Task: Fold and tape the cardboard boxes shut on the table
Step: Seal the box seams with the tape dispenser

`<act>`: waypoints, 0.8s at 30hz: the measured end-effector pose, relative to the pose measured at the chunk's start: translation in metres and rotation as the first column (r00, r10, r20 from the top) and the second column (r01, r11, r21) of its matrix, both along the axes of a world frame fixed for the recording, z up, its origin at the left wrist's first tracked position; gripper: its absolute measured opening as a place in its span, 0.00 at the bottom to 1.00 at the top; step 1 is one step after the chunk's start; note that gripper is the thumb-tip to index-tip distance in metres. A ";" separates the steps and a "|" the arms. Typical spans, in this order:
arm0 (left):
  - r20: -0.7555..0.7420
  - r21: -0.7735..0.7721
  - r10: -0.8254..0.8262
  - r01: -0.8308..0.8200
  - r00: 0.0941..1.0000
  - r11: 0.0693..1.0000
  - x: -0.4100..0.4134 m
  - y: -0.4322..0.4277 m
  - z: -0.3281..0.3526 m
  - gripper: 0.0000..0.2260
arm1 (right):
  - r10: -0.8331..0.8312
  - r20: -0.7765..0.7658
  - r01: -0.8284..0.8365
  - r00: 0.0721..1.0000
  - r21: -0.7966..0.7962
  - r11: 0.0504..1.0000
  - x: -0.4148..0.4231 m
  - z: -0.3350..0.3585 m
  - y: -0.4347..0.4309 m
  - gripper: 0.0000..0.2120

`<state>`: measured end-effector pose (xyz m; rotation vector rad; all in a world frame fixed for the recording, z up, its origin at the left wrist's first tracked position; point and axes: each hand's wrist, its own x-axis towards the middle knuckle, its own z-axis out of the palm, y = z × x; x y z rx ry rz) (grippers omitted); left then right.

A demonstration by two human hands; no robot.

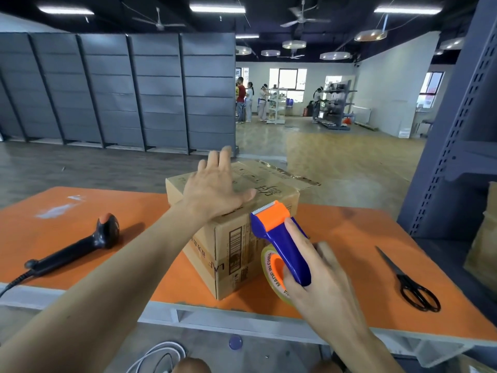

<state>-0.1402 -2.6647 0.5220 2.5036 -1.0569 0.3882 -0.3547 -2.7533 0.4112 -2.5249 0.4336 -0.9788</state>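
Rectangular cardboard box point(236, 254), plastic tape dispenser point(281, 244)

Brown printed box point(231, 238), orange table point(80, 238), blue-and-orange tape dispenser point(279, 238), black scissors point(408, 284)

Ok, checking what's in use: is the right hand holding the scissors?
No, the right hand grips the tape dispenser, while the scissors lie untouched on the orange table.

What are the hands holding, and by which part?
The right hand grips the tape dispenser by its blue handle. The left hand holds nothing; it presses flat on the box.
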 end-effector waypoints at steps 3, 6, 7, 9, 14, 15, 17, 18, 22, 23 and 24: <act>0.072 -0.093 -0.023 0.030 0.997 0.995 -0.002 0.005 -0.005 0.18 | 0.011 0.015 -0.011 1.000 0.009 1.000 0.003 -0.003 -0.001 0.36; 0.151 -0.205 -0.156 0.185 0.976 0.961 -0.003 0.012 -0.008 0.08 | 0.015 0.022 -0.016 1.000 0.023 1.000 0.006 -0.007 -0.002 0.37; 0.133 -0.201 -0.243 0.267 0.961 0.943 -0.005 0.015 -0.008 0.08 | 0.014 0.023 -0.014 1.000 0.025 1.000 0.007 -0.008 -0.003 0.37; 0.058 -0.131 -0.398 0.403 0.915 0.906 -0.010 0.019 -0.008 0.11 | 0.006 0.020 -0.006 1.000 0.021 1.000 0.008 -0.009 -0.005 0.37; -0.143 0.087 -0.502 0.516 0.853 0.852 -0.013 0.036 -0.011 0.20 | -0.005 0.004 0.005 1.000 0.033 0.999 0.011 -0.012 -0.007 0.41; -0.164 0.133 -0.496 0.518 0.852 0.845 -0.012 0.038 -0.012 0.21 | -0.003 0.006 0.003 1.000 0.039 0.999 0.010 -0.013 -0.007 0.41; -0.158 0.203 -0.487 0.511 0.859 0.835 -0.011 0.039 -0.014 0.22 | 0.001 0.020 -0.002 1.000 0.048 0.999 0.009 -0.013 -0.004 0.39; -0.137 0.222 -0.485 0.504 0.864 0.835 -0.011 0.038 -0.016 0.22 | -0.003 0.031 0.002 1.000 0.052 0.999 0.008 -0.012 -0.003 0.38; -0.053 0.248 -0.501 0.497 0.864 0.832 -0.013 0.037 -0.019 0.23 | -0.049 0.071 0.046 0.996 0.048 0.998 -0.002 -0.006 0.000 0.35; -0.045 0.246 -0.501 0.496 0.864 0.833 -0.012 0.036 -0.020 0.23 | -0.051 0.065 0.048 0.997 0.048 0.998 -0.006 -0.005 0.002 0.35; -0.036 0.245 -0.499 0.491 0.866 0.836 -0.011 0.036 -0.020 0.22 | -0.045 0.057 0.042 0.997 0.052 0.998 -0.009 -0.005 0.003 0.34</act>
